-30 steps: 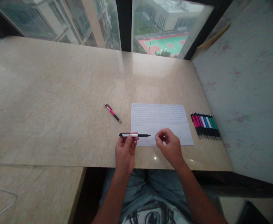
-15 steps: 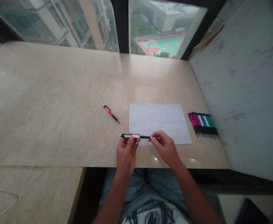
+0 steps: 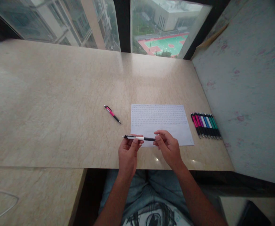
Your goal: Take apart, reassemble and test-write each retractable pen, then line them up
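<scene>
A white and black ballpoint pen (image 3: 139, 138) lies level between my two hands, over the near edge of a sheet of paper. My left hand (image 3: 128, 156) is closed on its clip half, thumb on the white barrel. At the black grip end, the thumb and fingers of my right hand (image 3: 169, 149) pinch the tip. The paper (image 3: 161, 127) carries rows of handwriting in its upper part, with the lower part blank. Left of the paper rests a pink and black pen (image 3: 112, 114).
A row of several pens (image 3: 205, 125) in pink, purple, white, blue and green lies right of the paper, by the patterned wall (image 3: 250, 103). Windows stand along the desk's (image 3: 57, 103) far side. A white cable (image 3: 10, 194) rests on the lower left surface.
Both hands and the white pen have shifted slightly to the right. The pen now tilts a little, its tip end lower in view. The view itself has moved slightly.
</scene>
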Demonstrator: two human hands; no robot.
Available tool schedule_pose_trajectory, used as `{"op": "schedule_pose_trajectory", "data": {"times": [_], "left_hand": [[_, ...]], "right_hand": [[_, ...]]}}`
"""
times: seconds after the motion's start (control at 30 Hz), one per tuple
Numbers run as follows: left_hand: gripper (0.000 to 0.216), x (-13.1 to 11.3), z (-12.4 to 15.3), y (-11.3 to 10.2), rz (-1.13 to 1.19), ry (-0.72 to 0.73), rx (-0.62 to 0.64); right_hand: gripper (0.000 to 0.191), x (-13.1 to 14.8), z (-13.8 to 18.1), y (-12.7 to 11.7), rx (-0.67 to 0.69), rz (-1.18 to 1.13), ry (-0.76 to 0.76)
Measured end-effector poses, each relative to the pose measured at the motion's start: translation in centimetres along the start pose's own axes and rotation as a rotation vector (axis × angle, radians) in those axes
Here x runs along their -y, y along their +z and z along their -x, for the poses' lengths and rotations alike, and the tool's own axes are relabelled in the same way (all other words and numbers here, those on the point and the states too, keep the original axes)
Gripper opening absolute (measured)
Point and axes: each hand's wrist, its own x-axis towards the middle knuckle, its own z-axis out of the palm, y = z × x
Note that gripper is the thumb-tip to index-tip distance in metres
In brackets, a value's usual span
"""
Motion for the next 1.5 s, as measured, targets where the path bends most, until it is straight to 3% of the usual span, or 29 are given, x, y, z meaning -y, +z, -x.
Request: {"op": "schedule_pose_trajectory", "data": {"times": [0.17,0.43,0.57,0.7,0.77,0.83,0.93,1.03,1.13,1.27,1.37,1.43,1.5], "left_hand": [[0.028,0.0,-0.2,-0.4,0.032,-0.011,-0.019],[0.027,0.2,0.2,0.0,0.000,-0.004,0.018],[0.026,0.3,0.1,-0.2,-0.027,0.031,0.041],[0.026,0.4,-0.1,-0.5,-0.070,0.074,0.079],[0.025,0.4,-0.1,-0.7,-0.090,0.076,0.101],[0.025,0.3,-0.2,-0.7,-0.128,0.076,0.106],[0.022,0.0,-0.1,-0.7,-0.266,0.092,0.110],[0.017,-0.1,0.2,-0.4,-0.395,0.095,0.149],[0.016,-0.2,0.3,-0.1,-0.443,0.112,0.176],[0.014,-0.6,-0.2,-1.0,-0.596,0.223,0.219],[0.013,-1.3,-1.2,-2.3,-0.857,0.441,0.198],[0.016,-1.6,-1.9,-3.2,-1.002,0.592,0.194],[0.023,-1.7,-2.6,-3.8,-1.096,0.668,0.266]], "right_hand": [[0.010,0.1,0.1,-0.5,0.079,0.148,-0.111],[0.038,0.1,0.0,-0.8,0.103,0.325,-0.120],[0.044,-0.5,0.2,-0.2,0.125,0.177,0.021],[0.053,-0.6,0.2,-0.4,0.290,-0.102,0.192],[0.054,-0.3,0.2,-1.0,0.335,-0.110,0.214],[0.047,0.2,0.1,-1.6,0.335,-0.015,0.165],[0.022,1.0,0.2,-2.1,0.303,0.136,0.008],[0.025,1.7,0.4,-1.7,0.325,0.222,-0.099],[0.022,1.8,0.6,-1.1,0.376,0.244,-0.095],[0.019,0.9,0.6,-1.0,0.356,0.077,-0.034],[0.014,-0.4,0.2,-1.4,0.279,-0.145,0.064],[0.027,-1.3,-0.2,-1.7,0.196,-0.273,0.118],[0.054,-2.0,-0.5,-2.0,0.115,-0.369,0.149]]}}
